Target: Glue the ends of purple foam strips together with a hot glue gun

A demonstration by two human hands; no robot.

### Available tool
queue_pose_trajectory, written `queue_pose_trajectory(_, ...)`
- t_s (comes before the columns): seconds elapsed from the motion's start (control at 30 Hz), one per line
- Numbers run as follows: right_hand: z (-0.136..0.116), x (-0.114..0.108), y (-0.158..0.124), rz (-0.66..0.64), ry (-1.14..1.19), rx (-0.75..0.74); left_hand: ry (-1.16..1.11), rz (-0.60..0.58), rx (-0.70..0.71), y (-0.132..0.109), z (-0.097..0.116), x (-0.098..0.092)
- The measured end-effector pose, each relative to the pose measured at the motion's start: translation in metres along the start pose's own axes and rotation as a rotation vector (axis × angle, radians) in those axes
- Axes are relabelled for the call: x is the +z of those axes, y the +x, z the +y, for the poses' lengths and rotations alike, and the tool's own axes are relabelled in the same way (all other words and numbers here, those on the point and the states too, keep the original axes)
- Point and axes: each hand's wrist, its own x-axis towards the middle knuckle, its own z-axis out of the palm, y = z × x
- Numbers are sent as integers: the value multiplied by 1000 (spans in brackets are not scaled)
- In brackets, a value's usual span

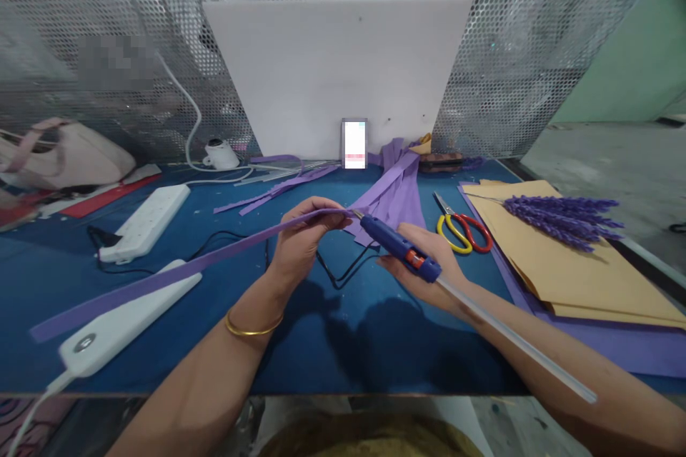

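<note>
My left hand [303, 235] pinches the end of a long purple foam strip [161, 277] that runs down to the left over the blue table [321, 343]. My right hand [429, 264] is wrapped round a blue glue gun [399, 248] with a clear glue stick [514, 339] sticking out of its back along my forearm. The gun's tip touches the strip's end just right of my left fingers. A black cord [343, 271] trails from the gun between my hands.
More purple strips [396, 186] lie behind the gun. Yellow-and-red scissors [464, 228] sit to the right, beside brown paper [568, 264] with purple lavender sprigs [562, 218]. On the left lie a white power strip [147, 221] and a white power bank [126, 321]. A phone [354, 144] leans against a white board.
</note>
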Motion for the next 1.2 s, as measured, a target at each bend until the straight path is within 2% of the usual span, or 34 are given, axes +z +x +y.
queue_pose_trajectory(1.2,3,0,0,28,-13,39,11,19,21,1,0,-3)
